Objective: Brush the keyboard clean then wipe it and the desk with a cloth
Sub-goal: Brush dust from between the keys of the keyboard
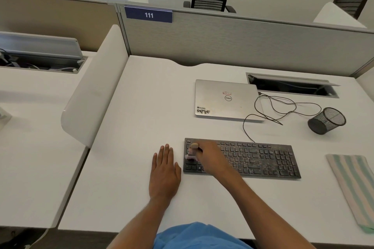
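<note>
A black keyboard (259, 159), speckled with dust, lies on the white desk (141, 107). My right hand (210, 155) grips a small brush (192, 152) whose bristles touch the keys at the keyboard's left end; the brush is blurred. My left hand (165, 170) rests flat on the desk just left of the keyboard, fingers straight. A striped green and white cloth (354, 186) lies at the desk's right edge, apart from both hands.
A closed silver laptop (227, 100) sits behind the keyboard, with a thin black cable (283, 107) looping toward a tipped mesh pen cup (326, 120). A cable hatch (291, 85) is open at the back right. A white divider (95, 91) borders the desk's left side.
</note>
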Tool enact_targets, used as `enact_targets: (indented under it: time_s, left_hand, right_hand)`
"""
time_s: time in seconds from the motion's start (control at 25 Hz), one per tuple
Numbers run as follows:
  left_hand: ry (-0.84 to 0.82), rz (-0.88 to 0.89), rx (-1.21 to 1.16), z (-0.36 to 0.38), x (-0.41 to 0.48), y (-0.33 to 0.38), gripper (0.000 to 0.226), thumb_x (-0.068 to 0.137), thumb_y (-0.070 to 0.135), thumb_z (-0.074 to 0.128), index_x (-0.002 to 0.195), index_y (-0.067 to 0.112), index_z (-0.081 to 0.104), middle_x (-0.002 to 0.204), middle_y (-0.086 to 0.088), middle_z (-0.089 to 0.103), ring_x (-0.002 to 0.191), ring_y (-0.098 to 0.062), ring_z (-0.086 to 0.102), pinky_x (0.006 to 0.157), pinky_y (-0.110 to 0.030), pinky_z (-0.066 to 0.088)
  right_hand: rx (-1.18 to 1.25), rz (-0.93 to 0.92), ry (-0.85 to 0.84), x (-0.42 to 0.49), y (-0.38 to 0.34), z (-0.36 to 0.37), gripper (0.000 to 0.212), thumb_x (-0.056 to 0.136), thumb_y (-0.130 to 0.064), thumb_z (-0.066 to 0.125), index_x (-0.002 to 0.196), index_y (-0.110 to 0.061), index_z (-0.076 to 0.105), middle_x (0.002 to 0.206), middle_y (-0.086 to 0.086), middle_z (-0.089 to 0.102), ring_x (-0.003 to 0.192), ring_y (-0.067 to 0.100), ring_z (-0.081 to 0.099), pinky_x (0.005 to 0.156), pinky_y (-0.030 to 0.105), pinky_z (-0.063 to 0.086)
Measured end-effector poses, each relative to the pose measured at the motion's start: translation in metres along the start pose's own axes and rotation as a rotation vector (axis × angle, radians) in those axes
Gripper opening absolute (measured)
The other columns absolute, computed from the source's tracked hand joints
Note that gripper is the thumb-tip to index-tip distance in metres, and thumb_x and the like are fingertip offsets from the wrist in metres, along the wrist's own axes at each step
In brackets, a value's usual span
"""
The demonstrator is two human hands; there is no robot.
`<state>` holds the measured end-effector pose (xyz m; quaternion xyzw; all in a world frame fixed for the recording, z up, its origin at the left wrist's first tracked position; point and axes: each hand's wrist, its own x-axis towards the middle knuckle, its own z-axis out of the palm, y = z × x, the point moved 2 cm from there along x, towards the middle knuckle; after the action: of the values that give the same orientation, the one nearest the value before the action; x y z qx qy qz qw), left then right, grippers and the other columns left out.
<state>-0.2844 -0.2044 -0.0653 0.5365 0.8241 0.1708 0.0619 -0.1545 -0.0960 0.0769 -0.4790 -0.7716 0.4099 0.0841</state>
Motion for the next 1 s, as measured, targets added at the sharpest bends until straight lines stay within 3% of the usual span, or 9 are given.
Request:
enact_targets:
  time_s: [0.08, 0.24, 0.36, 0.44, 0.6, 0.68, 0.8, 0.92, 1.0]
  left_hand:
    - [-0.008, 0.004, 0.008, 0.0, 0.0, 0.0, 0.061, 0.104, 0.031, 0.036, 0.159, 0.005, 0.043, 0.169, -0.01, 0.035, 0.159, -0.023, 0.029, 0.13, -0.043, 0.013]
    - [-0.017, -0.005, 0.004, 0.0, 0.0, 0.0, 0.062, 0.104, 0.032, 0.035, 0.16, 0.006, 0.042, 0.17, -0.009, 0.034, 0.16, -0.023, 0.026, 0.13, -0.042, 0.011]
    - [-0.02, -0.007, 0.009, 0.0, 0.001, 0.0, 0.062, 0.104, 0.031, 0.035, 0.159, 0.005, 0.042, 0.17, -0.01, 0.035, 0.159, -0.023, 0.027, 0.13, -0.043, 0.012]
    - [-0.018, -0.006, 0.014, 0.0, 0.001, 0.0, 0.062, 0.103, 0.031, 0.034, 0.159, 0.005, 0.043, 0.169, -0.01, 0.035, 0.159, -0.023, 0.028, 0.13, -0.043, 0.012]
    - [-0.018, -0.003, 0.018, -0.001, 0.001, 0.001, 0.061, 0.104, 0.031, 0.035, 0.16, 0.005, 0.041, 0.17, -0.01, 0.033, 0.159, -0.023, 0.027, 0.13, -0.042, 0.011]
    - [-0.013, -0.003, 0.01, -0.001, 0.0, 0.001, 0.062, 0.104, 0.031, 0.034, 0.16, 0.005, 0.041, 0.17, -0.01, 0.033, 0.159, -0.023, 0.027, 0.13, -0.042, 0.011]
    - [-0.018, -0.008, -0.001, -0.002, 0.0, 0.002, 0.063, 0.103, 0.032, 0.033, 0.159, 0.005, 0.042, 0.17, -0.01, 0.035, 0.159, -0.023, 0.028, 0.13, -0.042, 0.011]
    - [-0.012, -0.004, 0.004, -0.002, 0.001, 0.001, 0.063, 0.102, 0.032, 0.033, 0.158, 0.005, 0.044, 0.169, -0.011, 0.037, 0.158, -0.024, 0.03, 0.13, -0.043, 0.012]
    - [-0.01, 0.001, 0.01, -0.001, 0.001, 0.001, 0.063, 0.103, 0.032, 0.033, 0.158, 0.004, 0.044, 0.168, -0.011, 0.037, 0.158, -0.024, 0.03, 0.13, -0.043, 0.012]
  right_hand:
    - [-0.016, 0.035, -0.04, 0.007, 0.012, 0.003, 0.02, 0.1, -0.005, 0.053, 0.085, -0.01, 0.066, 0.086, 0.001, 0.069, 0.064, -0.008, 0.064, 0.067, 0.018, 0.054]
    - [-0.205, 0.131, 0.035, 0.008, 0.039, -0.01, 0.023, 0.089, -0.013, 0.058, 0.075, -0.024, 0.071, 0.079, -0.003, 0.067, 0.079, 0.017, 0.066, 0.078, 0.037, 0.056]
    - [-0.345, 0.114, 0.061, 0.008, 0.031, -0.016, 0.021, 0.097, -0.004, 0.054, 0.101, -0.015, 0.072, 0.098, -0.001, 0.073, 0.093, 0.016, 0.072, 0.079, 0.036, 0.061]
    - [-0.206, 0.048, 0.039, 0.008, 0.018, -0.01, 0.02, 0.097, -0.004, 0.055, 0.095, -0.018, 0.068, 0.102, -0.002, 0.073, 0.096, 0.014, 0.073, 0.076, 0.034, 0.062]
    - [0.077, 0.164, -0.03, 0.013, 0.003, 0.011, 0.02, 0.1, -0.012, 0.056, 0.085, -0.017, 0.068, 0.093, -0.005, 0.073, 0.09, 0.013, 0.074, 0.07, 0.023, 0.059]
    - [0.098, 0.224, 0.005, 0.015, 0.015, 0.011, 0.018, 0.095, -0.015, 0.059, 0.088, -0.02, 0.074, 0.094, 0.0, 0.074, 0.09, 0.019, 0.071, 0.076, 0.032, 0.055]
    - [0.028, 0.27, 0.087, 0.011, 0.039, -0.003, 0.017, 0.085, -0.018, 0.064, 0.076, -0.024, 0.078, 0.086, 0.002, 0.074, 0.082, 0.018, 0.068, 0.078, 0.04, 0.053]
    - [-0.226, 0.219, 0.12, 0.006, 0.04, -0.022, 0.017, 0.098, -0.008, 0.056, 0.103, -0.012, 0.072, 0.101, 0.005, 0.074, 0.092, 0.02, 0.071, 0.083, 0.04, 0.06]
    - [-0.22, 0.141, 0.1, 0.005, 0.03, -0.026, 0.028, 0.097, -0.002, 0.052, 0.088, -0.024, 0.067, 0.1, 0.002, 0.071, 0.097, 0.017, 0.072, 0.081, 0.04, 0.062]
